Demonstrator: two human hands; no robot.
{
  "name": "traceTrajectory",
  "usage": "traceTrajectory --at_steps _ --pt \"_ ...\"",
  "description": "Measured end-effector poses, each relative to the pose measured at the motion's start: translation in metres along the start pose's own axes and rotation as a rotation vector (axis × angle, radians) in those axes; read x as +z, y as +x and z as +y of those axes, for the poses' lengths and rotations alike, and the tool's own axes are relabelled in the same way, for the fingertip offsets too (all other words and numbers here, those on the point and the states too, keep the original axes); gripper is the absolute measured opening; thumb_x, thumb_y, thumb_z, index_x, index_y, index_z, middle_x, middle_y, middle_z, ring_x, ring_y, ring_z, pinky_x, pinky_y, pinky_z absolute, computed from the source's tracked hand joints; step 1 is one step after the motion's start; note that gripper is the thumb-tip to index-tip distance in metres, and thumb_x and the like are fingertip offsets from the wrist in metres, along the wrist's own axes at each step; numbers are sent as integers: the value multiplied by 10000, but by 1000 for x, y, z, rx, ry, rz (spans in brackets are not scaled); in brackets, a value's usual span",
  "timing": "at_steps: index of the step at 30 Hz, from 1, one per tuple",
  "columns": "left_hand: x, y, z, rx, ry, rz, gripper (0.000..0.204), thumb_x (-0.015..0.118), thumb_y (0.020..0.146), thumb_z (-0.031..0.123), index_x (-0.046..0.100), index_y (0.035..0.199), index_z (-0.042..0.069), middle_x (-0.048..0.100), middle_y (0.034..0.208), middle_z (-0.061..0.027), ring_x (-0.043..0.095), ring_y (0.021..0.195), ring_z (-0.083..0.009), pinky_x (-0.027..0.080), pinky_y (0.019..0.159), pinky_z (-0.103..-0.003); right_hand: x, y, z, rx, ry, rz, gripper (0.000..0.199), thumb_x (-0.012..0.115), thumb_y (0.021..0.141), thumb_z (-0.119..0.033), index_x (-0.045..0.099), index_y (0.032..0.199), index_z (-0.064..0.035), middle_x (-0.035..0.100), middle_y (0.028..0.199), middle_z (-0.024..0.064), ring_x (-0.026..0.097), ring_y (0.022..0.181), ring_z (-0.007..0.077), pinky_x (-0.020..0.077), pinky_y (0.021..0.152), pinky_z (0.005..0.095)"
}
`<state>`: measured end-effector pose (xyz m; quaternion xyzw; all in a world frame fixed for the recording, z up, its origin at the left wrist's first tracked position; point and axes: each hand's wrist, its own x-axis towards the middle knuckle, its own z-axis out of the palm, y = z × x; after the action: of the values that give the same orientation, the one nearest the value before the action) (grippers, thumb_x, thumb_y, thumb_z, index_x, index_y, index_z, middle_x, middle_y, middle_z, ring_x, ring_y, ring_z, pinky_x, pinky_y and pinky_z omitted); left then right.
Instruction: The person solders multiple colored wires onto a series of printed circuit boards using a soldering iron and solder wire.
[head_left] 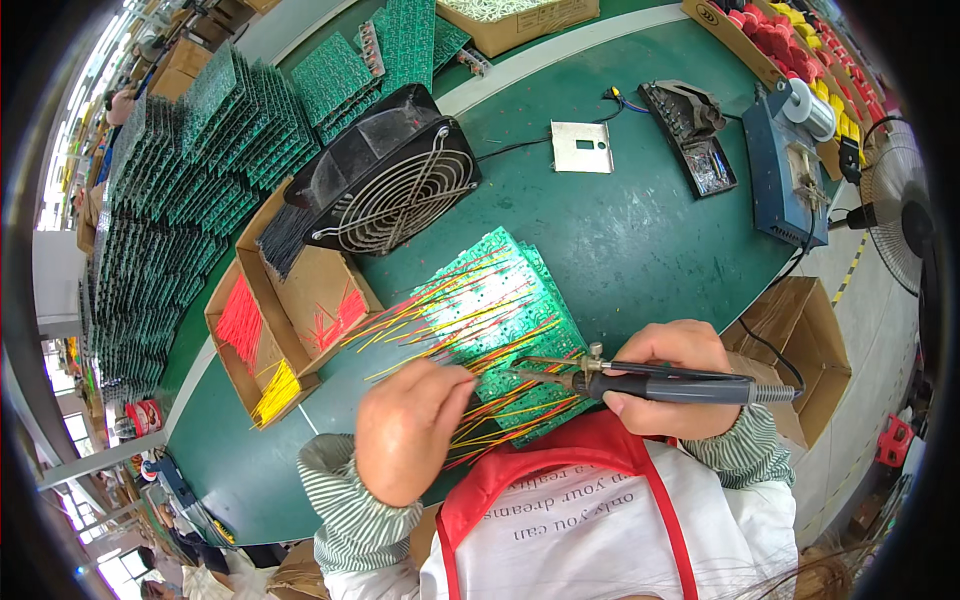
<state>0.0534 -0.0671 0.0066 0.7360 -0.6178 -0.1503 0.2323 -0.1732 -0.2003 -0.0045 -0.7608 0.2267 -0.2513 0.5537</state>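
My right hand [680, 378] grips a soldering iron [668, 388] with a thin metal feed tube along it. The iron's tip points left, over a green circuit board [500, 290] that lies on another board. Thin red and yellow wires [480, 335] stick out in rows across the board, most of them trailing left. At the board's lower left edge, my left hand [410, 425] is closed in a pinch beside the iron's tip, on what looks like one thin wire. My fingers partly hide the spot where that wire meets the board.
A cardboard tray [330, 270] of cut red, yellow and black wires lies left of the boards. Behind it stands a black fan [395, 175], near tall stacks of circuit boards [170, 190]. A blue soldering station [785, 170] with a solder spool [810, 110] is at far right, above an open carton [800, 350].
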Motion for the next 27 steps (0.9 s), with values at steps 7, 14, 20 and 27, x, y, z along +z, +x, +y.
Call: traceTrajectory --at_steps 7,14,20,27 --pt "20 6 0 -34 -88 -133 77 699 768 76 670 813 20 608 715 -93 589 599 -230 460 546 -322 -3 -2 -2 58 -22 23 160 726 684 -88 615 767 -7 603 616 71 582 504 151 441 481 268" --pt "22 10 0 -27 -78 -157 80 696 772 91 664 792 20 600 705 -90 582 589 -231 449 536 -331 0 -1 5 83 -4 8 169 728 683 -95 614 770 -6 600 611 67 580 503 149 440 481 270" --pt "20 12 1 -33 -72 -174 79 693 770 87 657 777 16 592 696 -92 579 583 -233 444 528 -336 -4 0 1 59 -32 22 171 732 680 -95 615 765 -5 596 607 68 578 498 147 438 479 269" --pt "5 13 7 -24 3 -14 72 693 761 65 671 800 9 623 735 -101 615 654 -265 477 576 -345 -11 -3 1 17 -70 43 173 733 675 -92 615 762 -2 598 604 68 581 499 141 439 475 264"
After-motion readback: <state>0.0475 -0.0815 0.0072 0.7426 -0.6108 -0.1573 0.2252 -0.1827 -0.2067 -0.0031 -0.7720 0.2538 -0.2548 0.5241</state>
